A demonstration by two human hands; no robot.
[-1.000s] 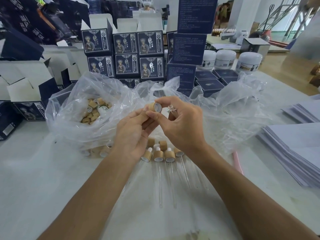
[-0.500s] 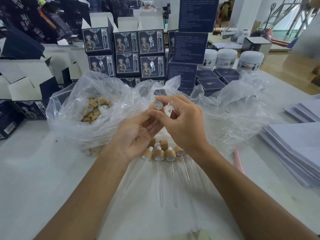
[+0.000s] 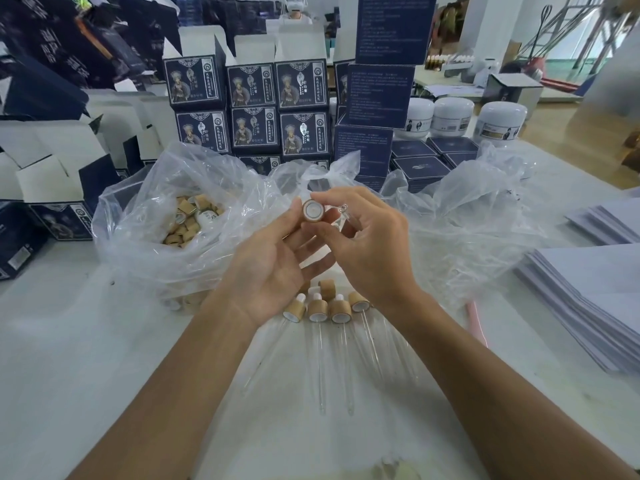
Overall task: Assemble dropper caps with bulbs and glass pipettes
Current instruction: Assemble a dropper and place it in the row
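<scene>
My left hand (image 3: 273, 268) is palm up, and its thumb and fingertips pinch a wood-coloured dropper cap (image 3: 312, 210) with its white open end facing me. Right beside it, my right hand (image 3: 372, 244) touches the cap and holds a clear glass pipette (image 3: 343, 214) between its fingers. Below my hands, several assembled droppers (image 3: 327, 311) lie side by side on the white table, glass tubes pointing toward me. A clear plastic bag (image 3: 138, 216) at the left holds several loose caps (image 3: 188, 220).
Stacked dark blue product boxes (image 3: 252, 109) stand behind the bags. White jars (image 3: 453, 116) sit at the back right. A second crumpled clear bag (image 3: 467, 216) lies to the right. Piles of white sheets (image 3: 595, 299) cover the right side. Open flat boxes (image 3: 52, 174) crowd the left.
My left hand has turned palm up and opened out below the cap. The cap's open end now faces me more squarely. My right hand has shifted slightly right with the pipette.
</scene>
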